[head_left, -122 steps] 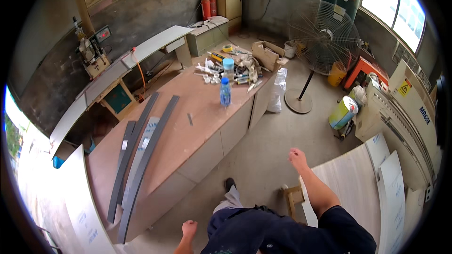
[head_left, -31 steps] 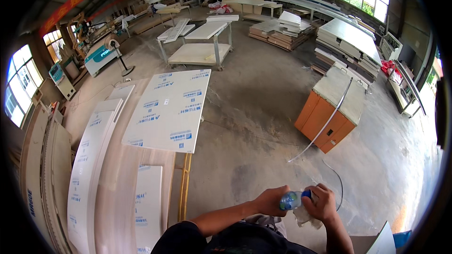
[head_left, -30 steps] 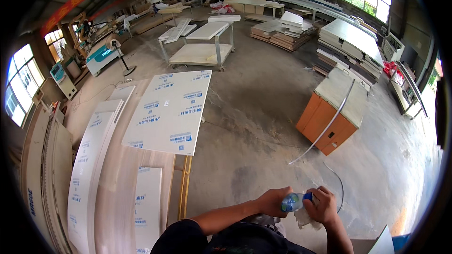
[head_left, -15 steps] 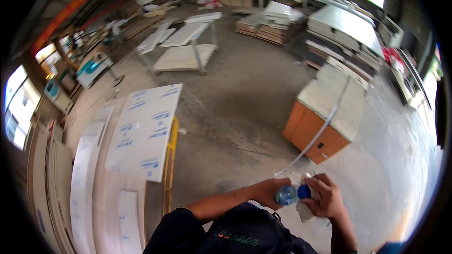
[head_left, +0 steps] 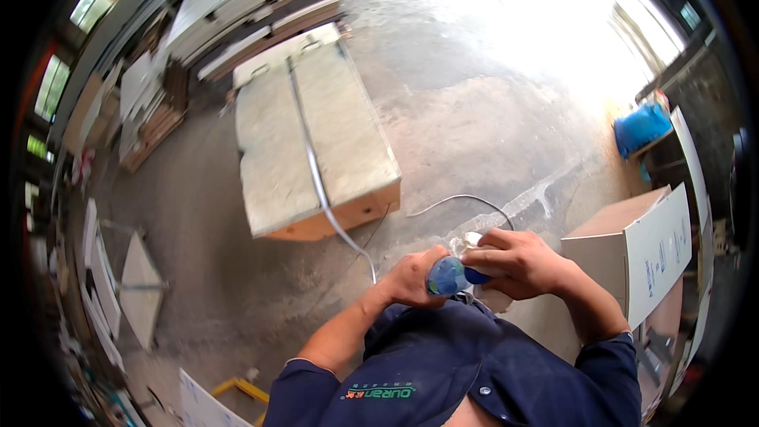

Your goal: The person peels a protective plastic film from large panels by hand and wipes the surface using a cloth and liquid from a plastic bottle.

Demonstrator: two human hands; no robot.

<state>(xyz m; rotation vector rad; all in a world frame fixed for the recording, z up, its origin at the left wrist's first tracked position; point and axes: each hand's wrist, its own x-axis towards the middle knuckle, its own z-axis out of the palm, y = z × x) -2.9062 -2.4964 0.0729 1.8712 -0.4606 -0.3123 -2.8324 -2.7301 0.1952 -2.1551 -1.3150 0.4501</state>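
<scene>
The bottle (head_left: 447, 277) lies left to right, its body in the left hand's (head_left: 410, 277) curled fingers, the right hand's (head_left: 523, 262) closed about its blue cap (head_left: 476, 277) and a pale bundle (head_left: 496, 300).

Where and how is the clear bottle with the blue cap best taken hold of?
Probably around the rounded body of the bottle, coming from the left, as the left hand holds it. The blue cap points right, where the fingers of the right hand meet it. The body looks wider than the cap, so it should give a palm more to wrap.
</scene>
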